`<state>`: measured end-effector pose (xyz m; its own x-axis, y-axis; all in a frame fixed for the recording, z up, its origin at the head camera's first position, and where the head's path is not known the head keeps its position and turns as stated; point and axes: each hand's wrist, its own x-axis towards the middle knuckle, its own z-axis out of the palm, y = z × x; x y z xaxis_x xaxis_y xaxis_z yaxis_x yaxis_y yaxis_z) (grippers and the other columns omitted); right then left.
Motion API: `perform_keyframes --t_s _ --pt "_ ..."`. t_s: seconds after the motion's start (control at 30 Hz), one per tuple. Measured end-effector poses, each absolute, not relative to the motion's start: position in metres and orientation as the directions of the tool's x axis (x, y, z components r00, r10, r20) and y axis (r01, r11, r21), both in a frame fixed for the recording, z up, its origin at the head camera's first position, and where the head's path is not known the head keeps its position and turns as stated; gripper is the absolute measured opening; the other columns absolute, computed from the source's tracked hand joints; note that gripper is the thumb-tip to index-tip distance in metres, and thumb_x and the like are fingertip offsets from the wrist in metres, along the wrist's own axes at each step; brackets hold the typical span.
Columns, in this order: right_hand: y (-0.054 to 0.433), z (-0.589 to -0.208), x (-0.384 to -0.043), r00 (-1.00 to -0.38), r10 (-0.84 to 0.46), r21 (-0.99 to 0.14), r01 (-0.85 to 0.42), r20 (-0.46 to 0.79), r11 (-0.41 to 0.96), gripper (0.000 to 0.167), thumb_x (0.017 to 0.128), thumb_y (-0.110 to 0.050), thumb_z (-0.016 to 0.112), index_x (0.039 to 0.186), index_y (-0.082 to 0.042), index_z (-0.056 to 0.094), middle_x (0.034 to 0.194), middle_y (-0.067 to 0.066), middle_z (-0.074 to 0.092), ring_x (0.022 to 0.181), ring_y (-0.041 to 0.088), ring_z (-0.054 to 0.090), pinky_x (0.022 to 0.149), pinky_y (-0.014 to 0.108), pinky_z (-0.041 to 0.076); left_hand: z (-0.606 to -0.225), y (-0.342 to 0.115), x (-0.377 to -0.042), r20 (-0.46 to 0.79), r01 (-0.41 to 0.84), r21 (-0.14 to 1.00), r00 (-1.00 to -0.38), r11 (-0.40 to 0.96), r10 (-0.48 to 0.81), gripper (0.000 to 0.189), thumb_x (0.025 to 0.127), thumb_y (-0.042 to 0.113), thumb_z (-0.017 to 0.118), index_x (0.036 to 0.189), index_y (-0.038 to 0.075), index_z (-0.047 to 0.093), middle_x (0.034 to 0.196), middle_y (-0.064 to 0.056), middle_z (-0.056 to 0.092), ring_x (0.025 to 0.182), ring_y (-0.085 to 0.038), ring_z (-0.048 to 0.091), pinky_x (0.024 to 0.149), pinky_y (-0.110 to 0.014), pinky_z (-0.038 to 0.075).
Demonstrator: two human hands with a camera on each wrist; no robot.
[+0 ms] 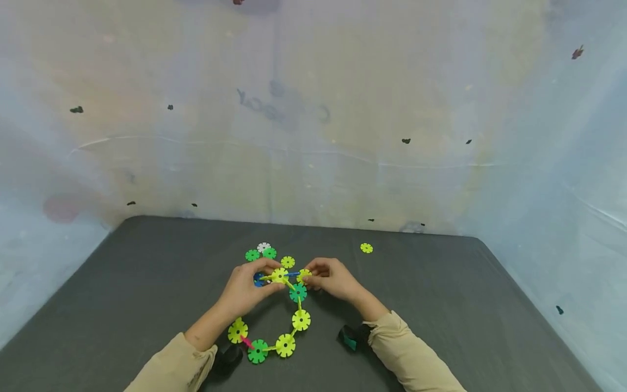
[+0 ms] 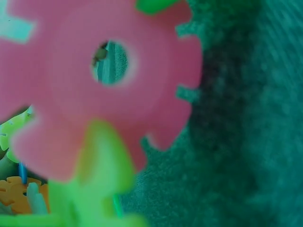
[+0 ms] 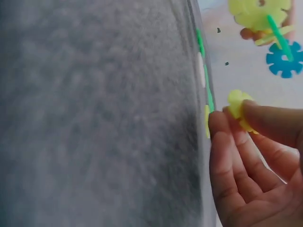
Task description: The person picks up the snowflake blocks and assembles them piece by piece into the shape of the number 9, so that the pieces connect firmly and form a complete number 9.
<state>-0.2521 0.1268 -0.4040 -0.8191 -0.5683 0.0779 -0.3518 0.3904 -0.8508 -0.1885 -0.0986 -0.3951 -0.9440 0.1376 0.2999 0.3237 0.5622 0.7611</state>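
Room to pass: dark tabletop, left of the left hand and right of the right hand. In the way: linked discs, near centre; loose discs just beyond the left hand; sheet wall, far side.

Pale sheeting around grey table

Here in the left wrist view a pink disc looms blurred at ten o'clock, sliced by the top and left edges, while in the head view a blue piece peeks only partly through the left hand's grip at seven o'clock (the lettering at eleven is too faint to read!). Over in the right wrist view, the right hand runs off-frame at four, thumb covering part of a yellow disc.
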Motion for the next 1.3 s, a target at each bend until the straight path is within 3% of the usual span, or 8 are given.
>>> perform_keyframes --t_s 0.33,0.97,1.17,1.3 --pt "0.142 -0.391 -0.241 -0.818 -0.568 -0.917 -0.292 0.092 0.271 0.027 0.097 -0.013 0.057 0.115 0.007 0.060 0.093 0.026 0.065 0.083 0.044 0.064 0.073 0.046 0.056 -0.393 -0.095 -0.188 0.276 0.321 0.772 -0.947 0.549 0.165 0.033 0.080 0.020 0.078 0.111 0.016 0.067 0.101 -0.001 0.071 0.103 -0.026 0.065 0.087 -0.048 0.051" --pt "0.139 -0.376 -0.229 -0.808 -0.581 -0.936 -0.274 0.100 0.220 0.024 0.096 -0.012 0.058 0.113 0.005 0.062 0.090 0.024 0.068 0.081 0.049 0.063 0.073 0.052 0.054 -0.382 -0.092 -0.182 0.272 0.320 0.759 -0.947 0.567 0.169 0.035 0.081 0.020 0.078 0.114 0.012 0.068 0.101 -0.004 0.071 0.103 -0.028 0.065 0.087 -0.048 0.051" --pt "0.139 -0.376 -0.223 -0.816 -0.562 -0.935 -0.293 0.135 0.201 0.022 0.095 -0.008 0.059 0.109 0.008 0.063 0.086 0.027 0.067 0.073 0.039 0.067 0.068 0.051 0.055 -0.381 -0.087 -0.175 0.305 0.342 0.732 -0.938 0.589 0.165 0.035 0.080 0.018 0.078 0.113 0.011 0.069 0.102 -0.005 0.071 0.098 -0.025 0.065 0.083 -0.044 0.052" --pt "0.138 -0.378 -0.220 -0.818 -0.555 -0.942 -0.289 0.150 0.172 0.022 0.094 -0.006 0.060 0.107 0.010 0.063 0.085 0.030 0.066 0.068 0.026 0.069 0.065 0.043 0.056 -0.381 -0.085 -0.171 0.326 0.354 0.728 -0.932 0.588 0.158 0.035 0.080 0.016 0.077 0.113 0.010 0.069 0.101 -0.005 0.071 0.093 -0.022 0.065 0.077 -0.039 0.053"
